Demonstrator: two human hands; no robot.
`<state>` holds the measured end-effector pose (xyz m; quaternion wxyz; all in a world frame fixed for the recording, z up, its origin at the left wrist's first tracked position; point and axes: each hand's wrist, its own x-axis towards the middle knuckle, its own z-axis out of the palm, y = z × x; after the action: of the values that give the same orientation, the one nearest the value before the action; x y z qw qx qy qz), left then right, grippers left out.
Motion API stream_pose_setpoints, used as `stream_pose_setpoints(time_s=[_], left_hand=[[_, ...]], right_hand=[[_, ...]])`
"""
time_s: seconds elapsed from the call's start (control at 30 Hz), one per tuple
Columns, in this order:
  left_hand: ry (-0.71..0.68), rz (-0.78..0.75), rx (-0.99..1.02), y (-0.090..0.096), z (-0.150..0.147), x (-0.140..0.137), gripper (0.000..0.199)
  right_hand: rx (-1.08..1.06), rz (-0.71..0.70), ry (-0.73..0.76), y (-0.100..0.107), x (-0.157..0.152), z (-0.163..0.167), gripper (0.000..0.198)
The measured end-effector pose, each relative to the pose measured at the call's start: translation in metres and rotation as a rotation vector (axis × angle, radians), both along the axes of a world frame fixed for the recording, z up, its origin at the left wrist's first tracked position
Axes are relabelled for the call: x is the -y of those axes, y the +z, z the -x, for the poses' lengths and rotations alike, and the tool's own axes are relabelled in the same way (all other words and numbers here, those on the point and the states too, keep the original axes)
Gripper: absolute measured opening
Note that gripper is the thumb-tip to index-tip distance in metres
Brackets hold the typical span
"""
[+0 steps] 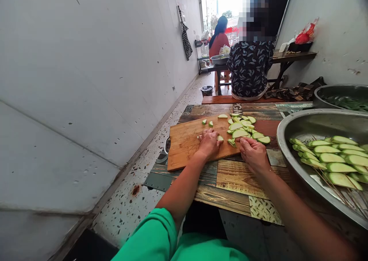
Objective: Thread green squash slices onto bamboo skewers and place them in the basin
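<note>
A wooden cutting board [184, 142] lies on the patterned table with several green squash slices [240, 132] scattered over its far right part. My left hand [208, 143] rests knuckles-up on the board, fingers curled over a small slice at its fingertips. My right hand [253, 151] sits at the board's right edge, fingers bent toward the pile of slices; whether it grips one is hidden.
A big steel bowl [290, 138] at the right holds squash slices on skewers [330, 157]. A second steel bowl [322, 94] stands behind it. Two people sit with their backs to me at tables farther down. A white wall runs along the left.
</note>
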<state>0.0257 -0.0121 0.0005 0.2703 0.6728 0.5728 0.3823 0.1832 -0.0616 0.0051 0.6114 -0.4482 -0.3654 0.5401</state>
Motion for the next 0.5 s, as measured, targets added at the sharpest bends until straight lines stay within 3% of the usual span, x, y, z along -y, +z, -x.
stream_pose_setpoints(time_s=[0.13, 0.23, 0.37, 0.5], left_hand=[[0.045, -0.005, 0.105, 0.002, 0.002, -0.002, 0.02], [0.093, 0.104, 0.486, 0.007, 0.01, -0.011, 0.016], [0.145, 0.367, 1.097, 0.014, 0.031, -0.026, 0.006], [0.158, 0.463, 1.328, 0.018, 0.047, -0.035, 0.018]], right_hand=[[0.08, 0.006, 0.072, -0.002, 0.004, 0.002, 0.039], [0.18, -0.016, 0.177, -0.003, 0.007, 0.002, 0.042], [0.349, -0.053, 0.343, -0.001, 0.013, 0.005, 0.043], [0.441, -0.045, 0.409, 0.004, 0.02, 0.008, 0.043]])
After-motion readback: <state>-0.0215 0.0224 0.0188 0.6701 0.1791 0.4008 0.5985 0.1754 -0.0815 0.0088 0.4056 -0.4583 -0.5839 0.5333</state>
